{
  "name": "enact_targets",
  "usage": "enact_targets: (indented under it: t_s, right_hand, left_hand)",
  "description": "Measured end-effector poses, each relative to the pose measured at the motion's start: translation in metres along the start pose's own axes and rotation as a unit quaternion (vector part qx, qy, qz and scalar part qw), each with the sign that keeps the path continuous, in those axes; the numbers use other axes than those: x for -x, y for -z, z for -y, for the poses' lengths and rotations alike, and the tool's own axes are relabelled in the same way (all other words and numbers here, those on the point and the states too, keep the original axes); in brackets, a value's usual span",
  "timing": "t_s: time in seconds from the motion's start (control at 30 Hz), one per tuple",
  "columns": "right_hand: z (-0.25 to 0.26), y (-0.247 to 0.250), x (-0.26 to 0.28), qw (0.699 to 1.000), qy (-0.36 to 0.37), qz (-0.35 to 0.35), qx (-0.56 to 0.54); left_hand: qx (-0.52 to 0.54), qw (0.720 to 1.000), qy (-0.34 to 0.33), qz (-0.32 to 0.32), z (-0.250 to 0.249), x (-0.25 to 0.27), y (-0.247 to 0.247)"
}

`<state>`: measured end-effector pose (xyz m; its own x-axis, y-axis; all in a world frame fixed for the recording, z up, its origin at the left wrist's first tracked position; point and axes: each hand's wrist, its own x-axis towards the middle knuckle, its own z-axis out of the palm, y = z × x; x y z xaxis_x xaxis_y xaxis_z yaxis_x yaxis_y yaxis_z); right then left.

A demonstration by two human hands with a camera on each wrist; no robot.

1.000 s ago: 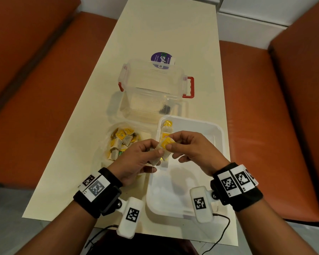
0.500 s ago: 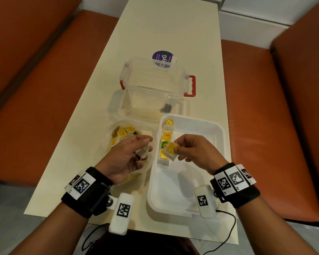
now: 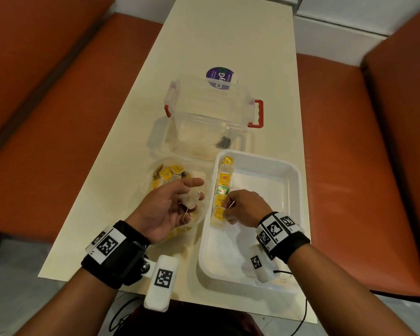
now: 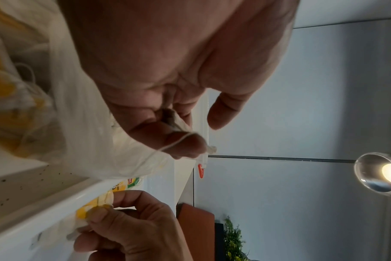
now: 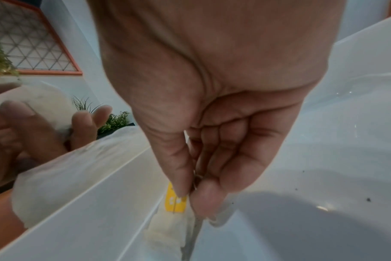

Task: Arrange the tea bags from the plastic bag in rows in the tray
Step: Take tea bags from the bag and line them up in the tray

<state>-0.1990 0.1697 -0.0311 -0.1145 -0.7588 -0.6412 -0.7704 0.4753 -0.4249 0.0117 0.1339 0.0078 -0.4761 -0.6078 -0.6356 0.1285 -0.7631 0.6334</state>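
A cream table (image 3: 228, 32) stands between orange benches (image 3: 349, 141). The right hand (image 3: 246, 208) pinches a tea bag (image 5: 175, 201) between thumb and fingers and holds it down at the near end of a row of tea bags (image 3: 223, 185) along the left wall of the white tray (image 3: 294, 190). The left hand (image 3: 170, 207), its fingers curled, holds another tea bag (image 3: 190, 198) above the plastic bag (image 3: 170, 173), just left of the tray. A clear box (image 3: 209, 117) stands behind.

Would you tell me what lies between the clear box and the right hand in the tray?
In the head view, a row of tea bags along the tray's left wall.
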Motion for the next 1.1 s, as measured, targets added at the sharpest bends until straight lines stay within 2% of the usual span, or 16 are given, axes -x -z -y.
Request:
enact_targets:
  t_s: [0.47,0.9,1.0,1.1]
  right_hand:
    - [0.001,-0.002,-0.001,0.998,-0.003,-0.035,-0.046]
    - [-0.005,-0.002,-0.003,0.997,0.013,-0.058,-0.045]
    - [-0.005,0.002,0.004,0.992,0.046,-0.098,-0.059]
    - [0.005,0.013,0.023,0.975,0.124,-0.148,-0.112]
  left_hand:
    - [-0.046,0.999,-0.008,-0.001,-0.006,0.004,-0.003]
    - [-0.022,0.999,0.024,0.011,-0.007,0.002,-0.002]
    - [-0.033,0.999,0.039,0.016,-0.008,0.0,-0.001]
    - [-0.061,0.997,0.047,0.019,-0.008,-0.002,-0.001]
